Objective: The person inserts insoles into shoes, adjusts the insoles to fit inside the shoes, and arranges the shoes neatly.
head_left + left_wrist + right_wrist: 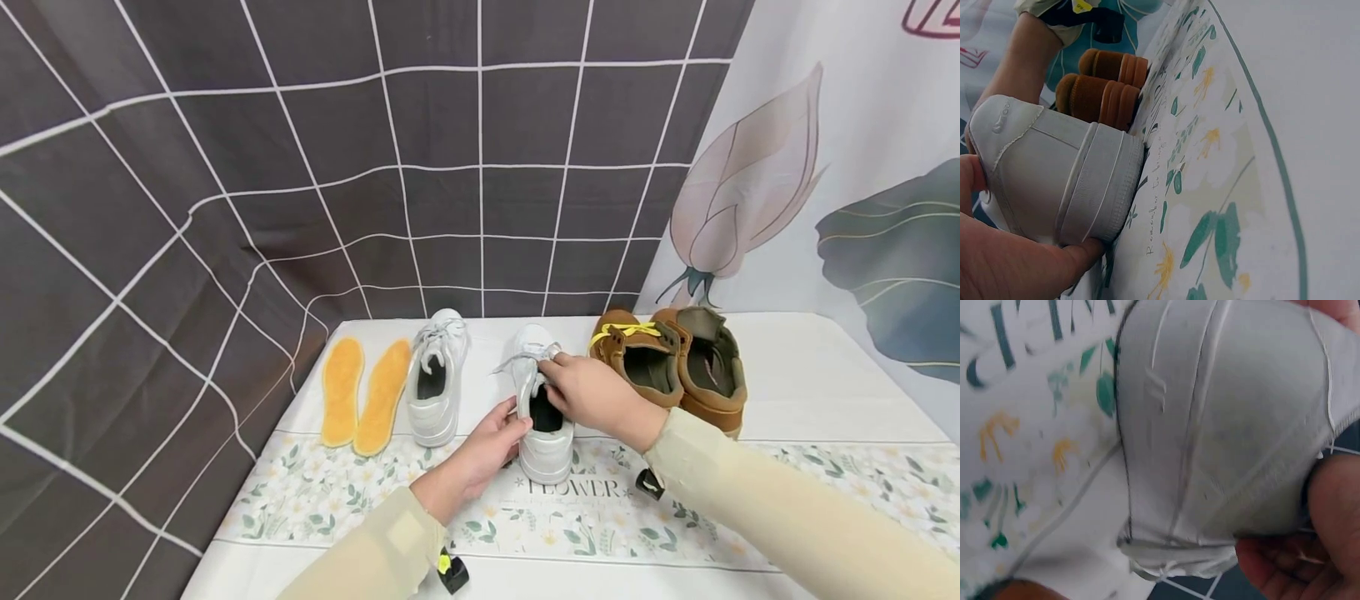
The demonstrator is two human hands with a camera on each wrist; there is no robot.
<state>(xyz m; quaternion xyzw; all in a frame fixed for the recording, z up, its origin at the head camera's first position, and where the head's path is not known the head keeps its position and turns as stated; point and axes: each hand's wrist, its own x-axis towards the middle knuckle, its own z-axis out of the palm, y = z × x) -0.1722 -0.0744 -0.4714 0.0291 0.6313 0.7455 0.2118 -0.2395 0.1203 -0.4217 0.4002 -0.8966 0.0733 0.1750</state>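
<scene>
A white lace-up shoe [546, 462] stands on the cloth, toe away from me; its heel fills much of the left wrist view [1041, 169] and its side the right wrist view [1241, 425]. My left hand [480, 458] grips its left side near the heel, thumb at the collar [1016, 259]. With bent fingers, my right hand [600, 396] holds the tongue area below the laces [534, 354]; those fingertips are partly hidden by the hand. In the right wrist view this hand [1329, 519] is at the shoe opening.
Another white shoe [435, 417] stands to the left, beside two yellow-orange insoles [342, 392] [382, 400]. Two brown shoes [622, 333] [716, 408], one with yellow laces, are at the right. Behind the white cloth [810, 375] hangs a dark grid curtain [525, 200].
</scene>
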